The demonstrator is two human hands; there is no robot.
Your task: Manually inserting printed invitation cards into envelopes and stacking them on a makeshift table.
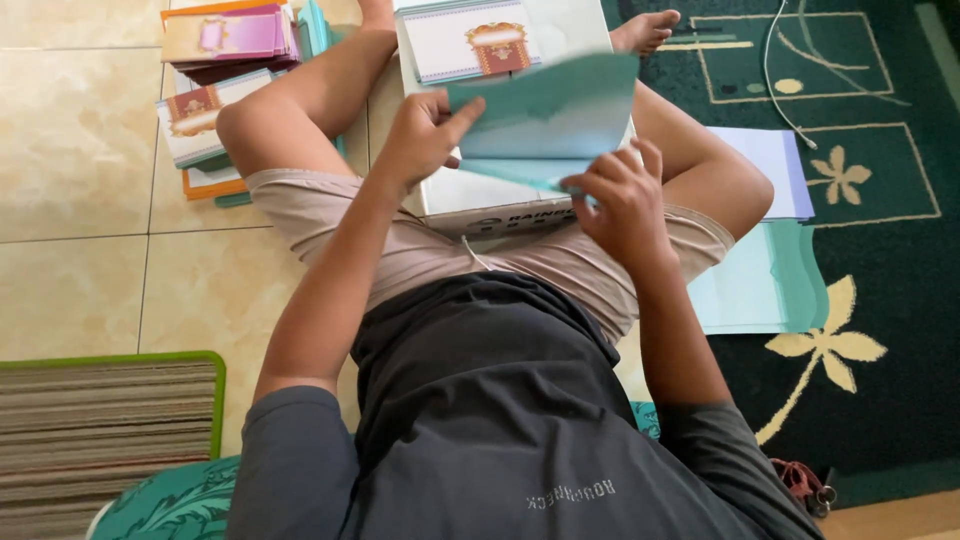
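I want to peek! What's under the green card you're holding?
Under the green card sits a white box between the knees, with a printed card lying on top. The green card and both hands, left and right, cover the middle of the box.

Daylight fills the room, soft and even, seemingly from the far left, where the pale floor tiles (70, 150) carry a mild sheen. Shadows are faint: a soft one lies under the bent legs and beneath the teal sheet (545, 105). The dark carpet (890, 230) on the right reads dimmer but keeps its pattern. Focus is fair throughout; the right hand (620, 200) looks slightly smeared, perhaps motion blur. The edges bow a little, wide-lens style.
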